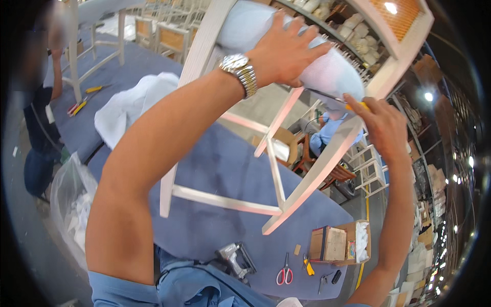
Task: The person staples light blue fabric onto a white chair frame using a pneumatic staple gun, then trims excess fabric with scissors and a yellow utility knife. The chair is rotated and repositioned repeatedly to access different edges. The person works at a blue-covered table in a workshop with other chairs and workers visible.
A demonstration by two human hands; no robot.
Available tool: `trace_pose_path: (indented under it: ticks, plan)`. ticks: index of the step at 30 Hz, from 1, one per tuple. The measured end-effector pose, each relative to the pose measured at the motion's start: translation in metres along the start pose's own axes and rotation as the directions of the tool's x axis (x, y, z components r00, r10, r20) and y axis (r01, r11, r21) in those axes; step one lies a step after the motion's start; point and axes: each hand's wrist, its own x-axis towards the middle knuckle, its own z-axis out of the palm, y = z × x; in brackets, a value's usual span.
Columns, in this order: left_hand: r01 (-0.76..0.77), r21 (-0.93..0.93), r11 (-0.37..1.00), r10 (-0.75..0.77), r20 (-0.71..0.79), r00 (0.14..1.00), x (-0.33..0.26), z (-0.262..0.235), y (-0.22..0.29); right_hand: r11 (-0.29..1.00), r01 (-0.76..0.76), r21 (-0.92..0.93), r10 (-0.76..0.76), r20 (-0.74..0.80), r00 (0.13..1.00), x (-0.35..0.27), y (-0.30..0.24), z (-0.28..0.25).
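Observation:
A pale wooden chair frame (225,198) stands on the blue-covered table, with a seat cushion (335,71) in light fabric. My left hand (289,51) lies open on that cushion, fingers spread across the cloth; a metal watch (239,71) circles the wrist. My right hand (383,125) is closed round a yellow-handled tool (353,106) at the cushion's near right corner. Its thin dark shaft points left along the cushion's lower edge, and its tip is hard to make out.
On the table (204,230) lie a staple gun (236,261), red-handled scissors (285,273), a yellow-handled cutter (308,265) and a small open box (330,244). White cloth (135,105) rests at left, above a clear plastic bag (74,199). A co-worker (41,112) stands far left, another person (327,133) beyond the chair.

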Motion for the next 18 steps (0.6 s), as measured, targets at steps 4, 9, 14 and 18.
trace_pose_path:
  ticks: [4,9,14,18]
  plan:
    - [-0.097,-0.042,0.994,0.087,-0.205,0.975,-0.046,-0.011,-0.009,0.896,-0.068,0.439,0.054,0.044,0.998,0.001,-0.023,-0.025]
    - [-0.165,-0.018,0.986,0.142,-0.419,0.897,-0.073,-0.035,0.019,0.524,-0.199,0.828,-0.174,0.332,0.927,-0.064,-0.128,-0.035]
    - [-0.17,-0.153,0.973,0.084,-0.453,0.887,-0.111,-0.055,0.065,-0.087,-0.178,0.98,-0.614,0.088,0.784,-0.054,-0.338,-0.057]
    - [-0.131,0.043,0.99,0.137,-0.417,0.899,-0.139,-0.072,0.087,-0.659,-0.269,0.702,-0.573,-0.238,0.784,-0.034,-0.535,-0.001]
